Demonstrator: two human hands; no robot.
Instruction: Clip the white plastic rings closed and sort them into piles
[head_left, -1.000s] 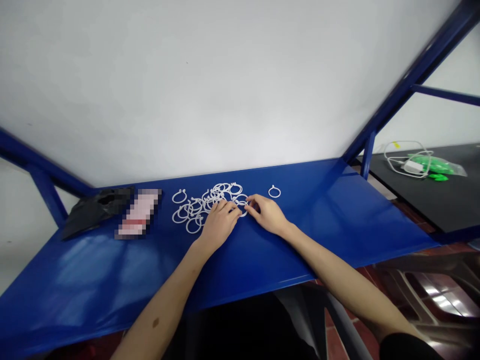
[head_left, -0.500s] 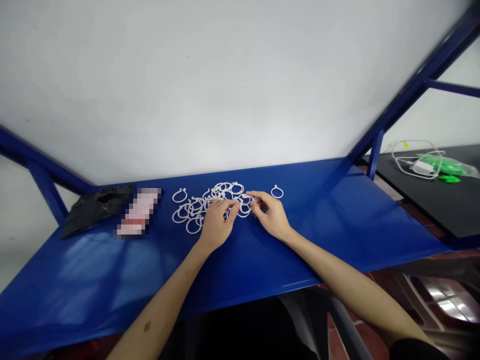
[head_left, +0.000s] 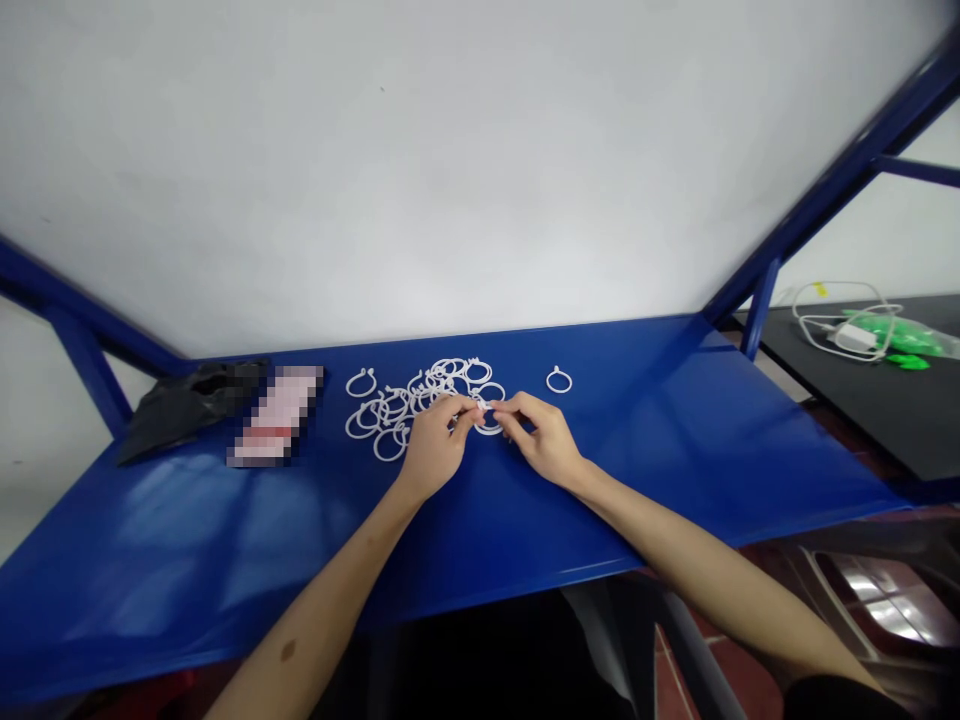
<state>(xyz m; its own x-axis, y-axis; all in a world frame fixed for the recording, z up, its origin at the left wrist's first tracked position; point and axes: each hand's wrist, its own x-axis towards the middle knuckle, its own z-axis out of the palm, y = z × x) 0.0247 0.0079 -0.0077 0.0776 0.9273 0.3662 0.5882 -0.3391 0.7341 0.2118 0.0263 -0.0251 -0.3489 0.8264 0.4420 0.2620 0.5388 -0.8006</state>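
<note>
White rings with small knobbed ends, a pile of several (head_left: 394,405), lie in the middle of the blue table (head_left: 480,540). At the right end of the pile, my left hand (head_left: 441,440) pinches a white ring (head_left: 491,430) between thumb and fingertips. Coming from the other side, my right hand (head_left: 544,435) has its thumb and forefinger closed on the same ring, close to the left fingertips. The fingers cover part of it. A single white ring (head_left: 559,380) lies apart, beyond my right hand.
To the left lie a black plastic bag (head_left: 180,410) and a blurred-out pink and white item (head_left: 276,415). Blue frame bars (head_left: 765,300) rise at both sides, with a white wall behind. A dark table (head_left: 847,390) on the right bears a white cable (head_left: 806,330) and green items (head_left: 907,360).
My hands have come together, the right one moving left until its fingertips close beside the left ones on the ring. The view has shifted slightly.
</note>
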